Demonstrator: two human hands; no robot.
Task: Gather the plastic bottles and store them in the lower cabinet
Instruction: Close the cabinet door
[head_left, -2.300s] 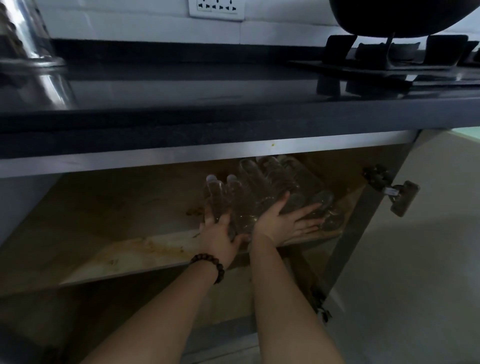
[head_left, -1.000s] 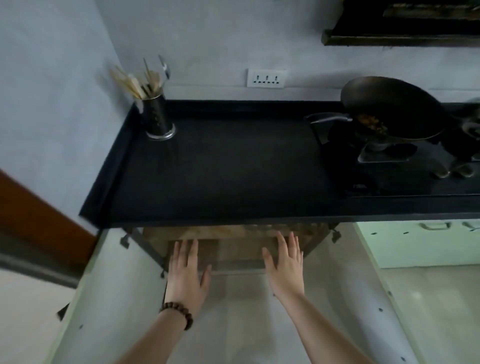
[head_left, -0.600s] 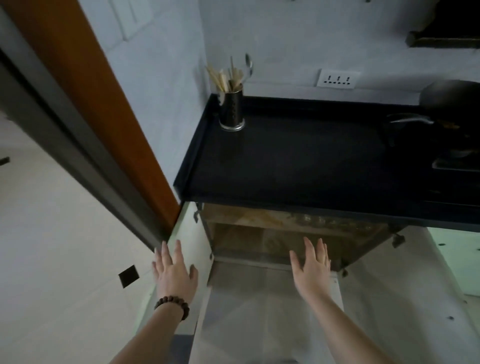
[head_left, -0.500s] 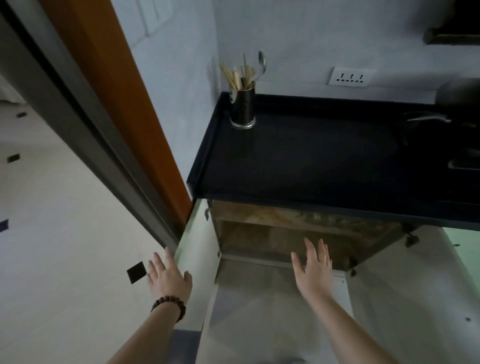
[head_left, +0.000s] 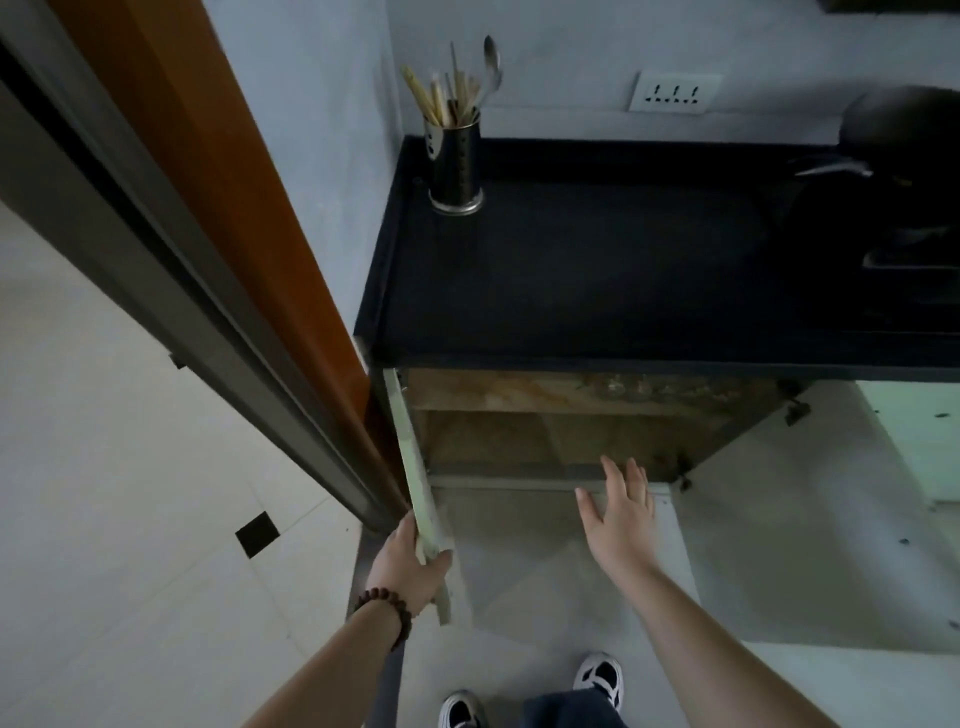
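Note:
The lower cabinet (head_left: 519, 447) under the black countertop (head_left: 597, 270) stands open. Several clear plastic bottles (head_left: 623, 387) lie on its wooden shelf, only their ends showing below the counter edge. My left hand (head_left: 410, 564), with a bead bracelet on the wrist, grips the outer edge of the pale green left cabinet door (head_left: 415, 467), which I see edge-on. My right hand (head_left: 621, 509) hovers with fingers spread in front of the cabinet opening and holds nothing.
The right cabinet door (head_left: 810, 519) is swung wide open. A steel utensil holder (head_left: 454, 166) stands at the counter's back left, a dark wok (head_left: 904, 135) on the stove at right. An orange door frame (head_left: 218, 208) runs down the left; my shoes (head_left: 597, 680) are on the tiled floor.
I have stood up and drawn both hands out of the cabinet, leaving the bottles on the shelf. My left hand moved to the left door and closed on its edge.

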